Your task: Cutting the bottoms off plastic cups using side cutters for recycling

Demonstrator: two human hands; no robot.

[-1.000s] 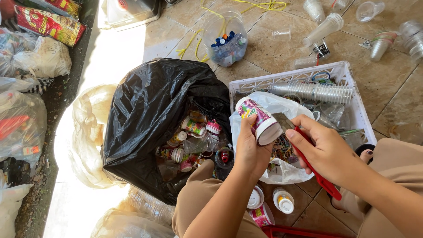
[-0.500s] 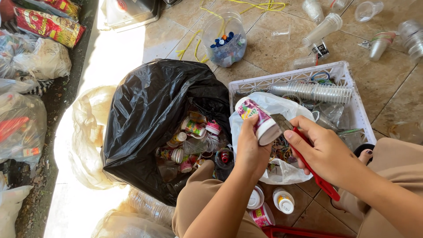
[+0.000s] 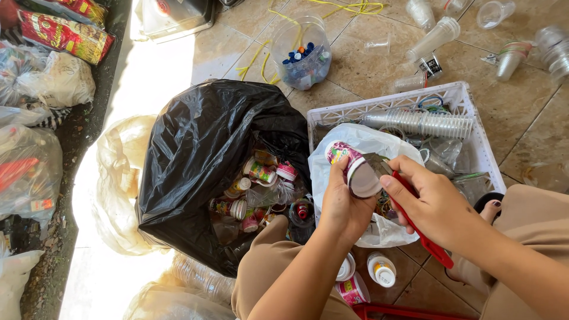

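Cup, small and pink-patterned, sits gripped in the left hand over a white bag. The right hand clasps a red-handled cutter, blade touching the cup's rim, right of a black bag.

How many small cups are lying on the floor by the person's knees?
3: a white-lidded small cup right of the knee, a pink-labelled small cup below it, and a white-rimmed small cup half hidden by the left forearm. More may be hidden beneath.
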